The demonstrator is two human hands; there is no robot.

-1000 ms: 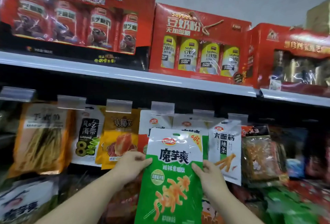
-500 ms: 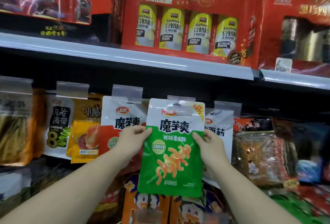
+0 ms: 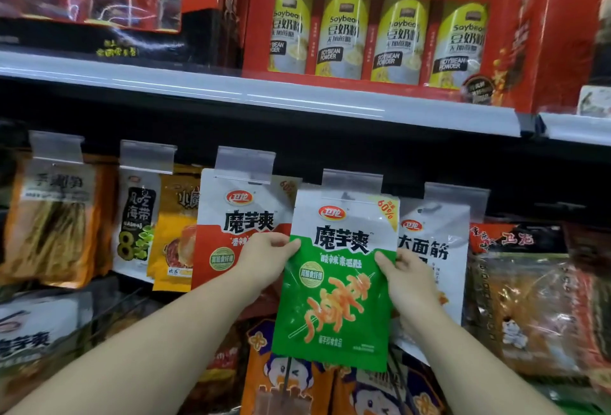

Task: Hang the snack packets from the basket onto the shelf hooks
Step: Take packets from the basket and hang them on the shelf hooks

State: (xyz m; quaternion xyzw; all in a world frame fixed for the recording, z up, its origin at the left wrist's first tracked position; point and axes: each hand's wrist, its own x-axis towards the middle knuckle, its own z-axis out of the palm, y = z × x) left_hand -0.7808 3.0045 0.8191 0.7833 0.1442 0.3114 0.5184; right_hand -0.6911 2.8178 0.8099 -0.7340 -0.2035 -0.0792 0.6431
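Observation:
I hold a green and white snack packet (image 3: 340, 282) upright with both hands in front of the hook row. My left hand (image 3: 264, 256) pinches its left edge and my right hand (image 3: 403, 275) grips its right edge. The packet's top hang hole sits just under a clear plastic hook tag (image 3: 352, 180). Whether the hole is on the hook is hidden. A red and white packet (image 3: 238, 226) of the same brand hangs on the hook to the left. A white packet (image 3: 433, 236) hangs to the right. The basket is out of view.
More packets hang further left: an orange one (image 3: 53, 223), a seaweed one (image 3: 137, 216) and a yellow one (image 3: 175, 232). Red gift boxes (image 3: 380, 17) stand on the shelf (image 3: 231, 90) above. Dark packets (image 3: 522, 299) hang at right, orange packs (image 3: 297, 388) below.
The green packet has risen in both hands toward the hook tag, and the view has closed in on the shelf. Both hands keep the same grip on its edges.

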